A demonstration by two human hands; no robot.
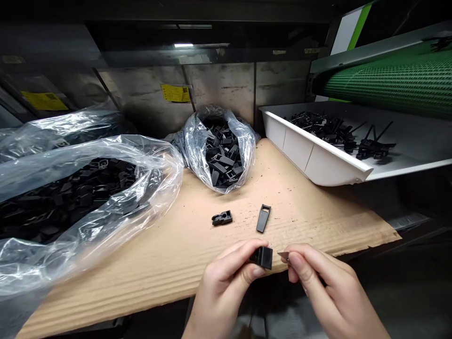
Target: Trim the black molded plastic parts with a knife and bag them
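My left hand (pixel 235 268) pinches a black plastic part (pixel 263 257) between thumb and fingers, just over the near edge of the cardboard. Close to its right side, my right hand (pixel 316 278) grips a small pointed blade (pixel 283 255), whose tip faces the part with a narrow gap between them. Most of the blade is covered by my fingers. On the cardboard beyond my hands lie a black blocky plastic piece (pixel 222 218) and, to its right, a tapered black plastic piece (pixel 263 218) with a square opening at its far end.
Cardboard (pixel 190 263) covers the bench. Clear plastic bags (pixel 165 174) of black parts stand at left, and another open bag (pixel 247 141) sits at the back middle. A white tray (pixel 318 162) of black pieces is at right, under a green conveyor belt (pixel 384 80).
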